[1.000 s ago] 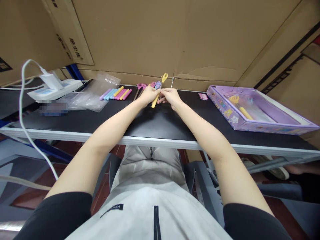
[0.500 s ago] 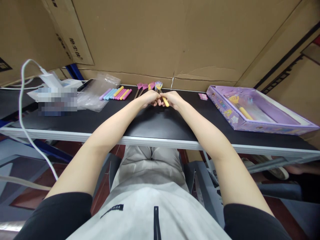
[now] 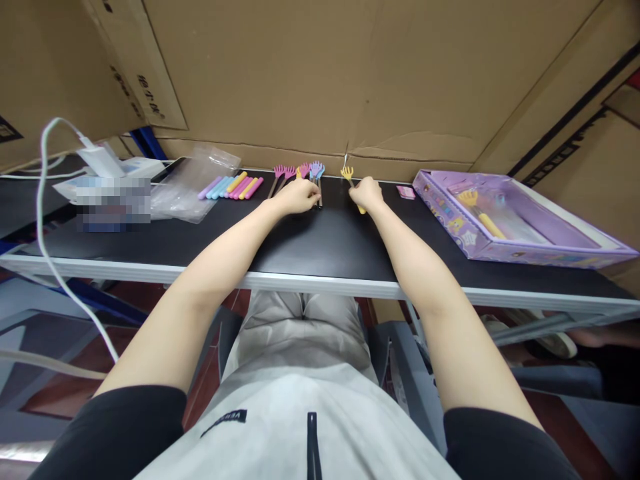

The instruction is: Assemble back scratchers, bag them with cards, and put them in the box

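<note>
My right hand (image 3: pixel 369 193) is closed around a yellow back scratcher (image 3: pixel 347 173), its claw head pointing away from me and its yellow handle end showing below the fingers. On the black table, my left hand (image 3: pixel 300 197) has its fingers curled together at the metal rods of several back scratcher heads. Blue heads (image 3: pixel 317 169) stick out just beyond its fingertips, and pink heads (image 3: pixel 284 171) lie to the left. Whatever those left fingers pinch is hidden. Left of that hand, loose handles (image 3: pixel 233 187) in purple, blue, yellow and pink lie in a row.
A purple display box (image 3: pixel 525 257) at the right holds another yellow back scratcher (image 3: pixel 483 217). Beside it lies a small pink card (image 3: pixel 406 193). Clear plastic bags (image 3: pixel 193 190) and a white cable (image 3: pixel 44 200) are at the left. Cardboard walls (image 3: pixel 320 80) close off the back.
My hands have moved apart. The right one has carried the yellow back scratcher to the right, away from the other heads, while the left has come down by the blue heads' rods.
</note>
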A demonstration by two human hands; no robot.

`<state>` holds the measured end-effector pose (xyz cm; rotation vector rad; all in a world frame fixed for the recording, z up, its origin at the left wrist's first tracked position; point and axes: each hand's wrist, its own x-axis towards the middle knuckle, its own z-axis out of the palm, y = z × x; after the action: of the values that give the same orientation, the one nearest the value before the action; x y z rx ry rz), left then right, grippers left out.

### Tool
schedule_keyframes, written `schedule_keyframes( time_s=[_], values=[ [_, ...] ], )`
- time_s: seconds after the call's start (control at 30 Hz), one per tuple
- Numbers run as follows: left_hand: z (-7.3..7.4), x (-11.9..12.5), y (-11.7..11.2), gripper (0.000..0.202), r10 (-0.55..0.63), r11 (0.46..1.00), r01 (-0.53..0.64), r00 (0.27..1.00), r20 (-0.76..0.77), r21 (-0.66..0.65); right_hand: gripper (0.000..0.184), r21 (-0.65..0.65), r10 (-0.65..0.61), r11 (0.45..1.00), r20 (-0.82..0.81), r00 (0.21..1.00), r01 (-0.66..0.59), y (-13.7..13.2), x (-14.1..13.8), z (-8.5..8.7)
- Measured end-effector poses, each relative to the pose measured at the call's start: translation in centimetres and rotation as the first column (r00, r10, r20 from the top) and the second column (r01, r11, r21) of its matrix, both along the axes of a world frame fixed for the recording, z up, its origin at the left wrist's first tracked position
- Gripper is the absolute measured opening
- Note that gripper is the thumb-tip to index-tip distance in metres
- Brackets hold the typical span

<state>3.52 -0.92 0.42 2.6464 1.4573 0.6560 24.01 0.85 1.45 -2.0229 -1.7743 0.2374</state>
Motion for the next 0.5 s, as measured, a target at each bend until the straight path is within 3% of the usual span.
schedule_keyframes(
  time_s=[0.23, 0.5],
  values=[
    [-0.22, -0.15, 0.29, 0.032, -0.066, 0.997, 0.067, 0.997, -0.047, 0.030, 0.044, -0.061, 0.072, 0.996, 0.158, 0.985, -0.064, 0.57, 0.22, -0.67],
    [-0.45, -0.12, 0.32, 0.032, -0.076, 0.997, 0.077, 0.996, -0.044, 0.025, 0.045, -0.072, 0.063, 0.996, 0.199, 0.978, -0.049, 0.41, -0.02, -0.78]
  ],
)
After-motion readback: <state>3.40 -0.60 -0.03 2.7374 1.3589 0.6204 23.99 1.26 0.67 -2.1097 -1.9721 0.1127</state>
